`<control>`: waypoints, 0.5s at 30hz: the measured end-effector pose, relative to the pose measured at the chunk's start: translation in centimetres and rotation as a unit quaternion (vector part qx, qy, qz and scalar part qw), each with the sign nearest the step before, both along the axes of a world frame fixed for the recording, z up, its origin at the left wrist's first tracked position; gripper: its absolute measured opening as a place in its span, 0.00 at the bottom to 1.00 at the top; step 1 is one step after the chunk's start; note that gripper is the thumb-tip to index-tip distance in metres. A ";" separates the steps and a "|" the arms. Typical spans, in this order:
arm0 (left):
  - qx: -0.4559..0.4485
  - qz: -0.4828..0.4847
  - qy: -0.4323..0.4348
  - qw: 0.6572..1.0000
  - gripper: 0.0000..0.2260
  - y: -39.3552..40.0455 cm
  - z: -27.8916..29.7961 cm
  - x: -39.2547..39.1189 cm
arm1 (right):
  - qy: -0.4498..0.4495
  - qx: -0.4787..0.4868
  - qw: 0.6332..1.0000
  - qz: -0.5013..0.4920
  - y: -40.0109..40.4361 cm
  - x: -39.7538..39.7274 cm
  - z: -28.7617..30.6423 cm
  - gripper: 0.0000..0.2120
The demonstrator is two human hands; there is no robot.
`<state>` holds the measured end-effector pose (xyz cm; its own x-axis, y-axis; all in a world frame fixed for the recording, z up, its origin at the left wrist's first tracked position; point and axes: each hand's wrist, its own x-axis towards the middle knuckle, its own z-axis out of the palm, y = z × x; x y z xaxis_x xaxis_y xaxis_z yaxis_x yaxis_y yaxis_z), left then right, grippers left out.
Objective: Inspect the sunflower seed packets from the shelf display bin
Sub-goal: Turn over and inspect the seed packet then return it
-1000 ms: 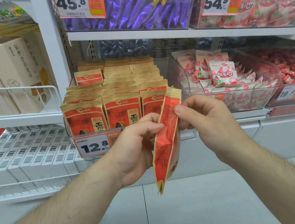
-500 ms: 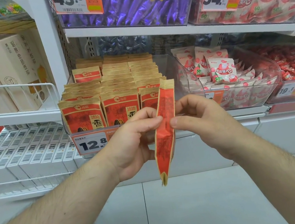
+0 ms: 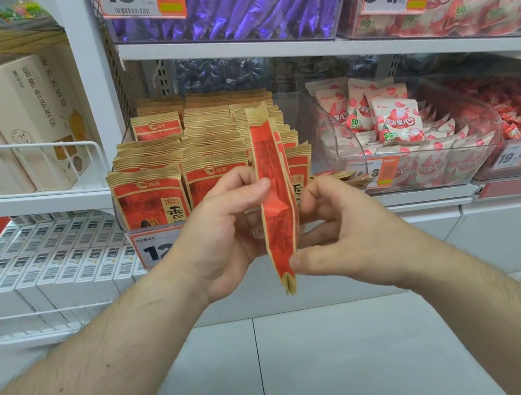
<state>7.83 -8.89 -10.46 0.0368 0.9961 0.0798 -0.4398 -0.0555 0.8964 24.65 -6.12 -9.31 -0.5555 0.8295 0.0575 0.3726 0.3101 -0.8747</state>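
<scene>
Both hands are holding one seed packet [image 3: 274, 195] upright, edge-on. Left hand [image 3: 220, 235] and right hand [image 3: 345, 234] are each pinching it in their grip before the display bin [image 3: 299, 110].

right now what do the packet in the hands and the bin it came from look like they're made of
Packet: looks like kraft-style paper, matte tan edges with a red printed panel; it creases softly where the left hand and right hand pinch it. Any inner lining cannot be told.
Display bin: clear rigid plastic, probably acrylic; the stacked packets show through its glossy wall.
</scene>
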 end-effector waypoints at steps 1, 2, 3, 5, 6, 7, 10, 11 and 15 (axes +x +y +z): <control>0.002 0.000 0.000 1.000 0.16 -0.1 0.1 0.0 | -0.002 0.016 1.000 -0.004 0.1 -0.1 0.0 0.24; 0.003 -0.001 -0.001 1.000 0.16 -0.2 0.1 -0.1 | -0.007 0.031 0.999 -0.007 0.2 -0.1 0.0 0.23; 0.005 -0.004 -0.002 1.000 0.17 -0.2 0.2 -0.1 | -0.014 0.041 0.999 -0.008 0.3 0.0 0.1 0.22; 0.007 -0.011 -0.005 1.000 0.19 -0.5 0.4 -0.1 | -0.022 0.048 0.999 -0.007 0.4 0.1 0.2 0.23; 0.007 -0.013 -0.009 1.000 0.19 -0.5 0.5 -0.1 | -0.022 0.049 0.999 -0.006 0.4 0.2 0.2 0.23; 0.007 -0.014 -0.012 1.000 0.19 -0.6 0.6 -0.1 | -0.021 0.050 0.999 -0.005 0.4 0.2 0.2 0.23; 0.008 -0.017 -0.021 1.000 0.19 -0.6 0.8 -0.1 | -0.015 0.063 0.998 -0.006 0.4 0.1 0.2 0.23; 0.008 -0.015 -0.022 1.000 0.19 -0.6 0.7 -0.1 | -0.014 0.068 0.998 -0.007 0.4 0.0 0.1 0.23; 0.002 -0.001 -0.022 1.000 0.21 -0.5 0.6 -0.2 | -0.003 0.083 0.996 -0.016 0.5 0.0 -0.1 0.24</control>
